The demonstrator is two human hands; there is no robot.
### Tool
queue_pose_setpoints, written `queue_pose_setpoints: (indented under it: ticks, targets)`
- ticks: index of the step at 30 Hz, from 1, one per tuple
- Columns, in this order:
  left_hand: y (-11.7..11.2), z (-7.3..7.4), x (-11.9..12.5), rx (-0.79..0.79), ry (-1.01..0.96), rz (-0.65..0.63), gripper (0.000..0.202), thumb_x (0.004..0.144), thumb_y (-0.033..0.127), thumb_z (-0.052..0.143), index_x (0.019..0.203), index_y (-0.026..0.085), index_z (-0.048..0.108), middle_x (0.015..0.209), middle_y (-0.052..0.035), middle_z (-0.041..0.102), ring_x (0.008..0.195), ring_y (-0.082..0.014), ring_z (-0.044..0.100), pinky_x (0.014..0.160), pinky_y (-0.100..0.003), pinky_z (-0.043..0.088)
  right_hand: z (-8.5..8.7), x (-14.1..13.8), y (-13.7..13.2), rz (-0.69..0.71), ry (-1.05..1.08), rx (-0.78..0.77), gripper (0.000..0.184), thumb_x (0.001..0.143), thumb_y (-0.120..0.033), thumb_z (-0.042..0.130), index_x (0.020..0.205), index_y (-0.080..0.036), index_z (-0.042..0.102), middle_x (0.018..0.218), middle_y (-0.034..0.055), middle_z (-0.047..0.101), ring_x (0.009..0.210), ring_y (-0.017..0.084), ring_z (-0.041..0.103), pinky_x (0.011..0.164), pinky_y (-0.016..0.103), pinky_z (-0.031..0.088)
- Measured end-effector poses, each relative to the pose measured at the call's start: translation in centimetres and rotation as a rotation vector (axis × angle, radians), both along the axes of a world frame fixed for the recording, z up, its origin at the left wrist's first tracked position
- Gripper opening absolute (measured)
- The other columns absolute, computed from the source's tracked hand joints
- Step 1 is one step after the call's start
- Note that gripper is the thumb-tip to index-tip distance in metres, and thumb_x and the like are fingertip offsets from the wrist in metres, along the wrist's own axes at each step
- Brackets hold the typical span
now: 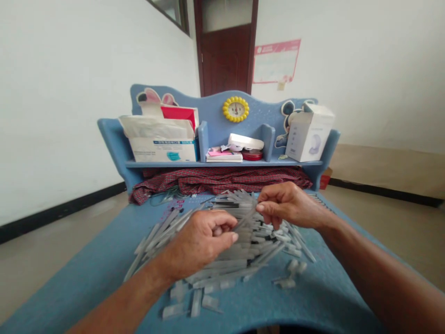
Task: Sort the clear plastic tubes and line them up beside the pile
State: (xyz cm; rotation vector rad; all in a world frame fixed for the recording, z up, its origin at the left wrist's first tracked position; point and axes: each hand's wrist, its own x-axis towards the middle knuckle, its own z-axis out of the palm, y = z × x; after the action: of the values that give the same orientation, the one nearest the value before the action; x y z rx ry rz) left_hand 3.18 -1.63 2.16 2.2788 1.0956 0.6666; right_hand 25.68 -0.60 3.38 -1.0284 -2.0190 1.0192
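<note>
Between my two hands is a slim translucent plastic tube [246, 217], slanting up to the right. My left hand [205, 239] is closed, thumb and fingers pinched around its lower left end. At the upper right end, my right hand [278, 206] pinches it between thumb and fingertips. Beneath both hands lies a wide pile of similar translucent tubes [225, 266], some with dark parts. Short clear pieces [287, 241] are heaped below my right hand. A few loose short pieces [174, 310] lie near the front edge.
All this rests on a blue desk [313, 297]. At its back, a red checked cloth [215, 180] lies under a blue shelf [222, 164]. The shelf holds a mask box [163, 148], a white box [309, 134], papers and a red round tin [252, 156].
</note>
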Motion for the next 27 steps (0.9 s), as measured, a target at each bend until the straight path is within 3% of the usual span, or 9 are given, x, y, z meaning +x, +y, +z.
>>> queue_pose_setpoints:
  ticks: [4, 9, 13, 17, 27]
  targets:
    - [0.5, -0.7, -0.1, 0.207, 0.098, -0.007, 0.009, 0.078, 0.019, 0.055, 0.077, 0.016, 0.063, 0.064, 0.0044, 0.049, 0.057, -0.0087, 0.046, 0.053, -0.020, 0.035, -0.6, 0.0, 0.7, 0.025, -0.061, 0.007, 0.045, 0.080, -0.053, 0.057, 0.058, -0.014, 0.053, 0.050, -0.0007, 0.057, 0.037, 0.007, 0.052, 0.035, 0.015, 0.038]
    - [0.8, -2.1, -0.1, 0.605, 0.242, 0.001, 0.014, 0.082, 0.013, 0.048, 0.083, 0.014, 0.061, 0.073, -0.0021, 0.056, 0.068, -0.0137, 0.054, 0.062, -0.024, 0.042, -2.2, -0.2, 1.2, -0.006, -0.041, -0.145, 0.048, 0.082, -0.052, 0.053, 0.051, -0.015, 0.049, 0.042, -0.0013, 0.056, 0.030, 0.006, 0.048, 0.031, 0.014, 0.035]
    - [0.6, -2.7, 0.2, 0.845, 0.394, 0.057, 0.021, 0.086, 0.011, 0.040, 0.078, 0.015, 0.059, 0.070, -0.0025, 0.054, 0.064, -0.0153, 0.053, 0.058, -0.026, 0.042, -3.2, -0.5, 1.1, -0.015, 0.055, -0.248, 0.048, 0.079, -0.052, 0.057, 0.049, -0.016, 0.045, 0.040, -0.0016, 0.056, 0.026, 0.007, 0.046, 0.027, 0.015, 0.034]
    - [-0.1, -2.8, 0.6, 0.908, 0.475, 0.141, 0.019, 0.085, 0.012, 0.041, 0.078, 0.016, 0.059, 0.070, -0.0028, 0.053, 0.062, -0.0165, 0.052, 0.056, -0.027, 0.041, -3.6, -0.5, 0.7, -0.012, 0.126, -0.290, 0.049, 0.078, -0.052, 0.057, 0.047, -0.016, 0.046, 0.038, -0.0005, 0.056, 0.024, 0.007, 0.044, 0.026, 0.015, 0.034]
    - [-0.9, -2.5, 1.2, 0.814, 0.592, 0.165, 0.012, 0.081, 0.011, 0.046, 0.077, 0.018, 0.056, 0.072, -0.0021, 0.058, 0.062, -0.0153, 0.056, 0.052, -0.024, 0.040, -3.8, -0.3, 0.3, 0.004, 0.135, -0.275, 0.046, 0.075, -0.052, 0.061, 0.050, -0.016, 0.047, 0.039, -0.0009, 0.058, 0.025, 0.007, 0.045, 0.026, 0.016, 0.035]
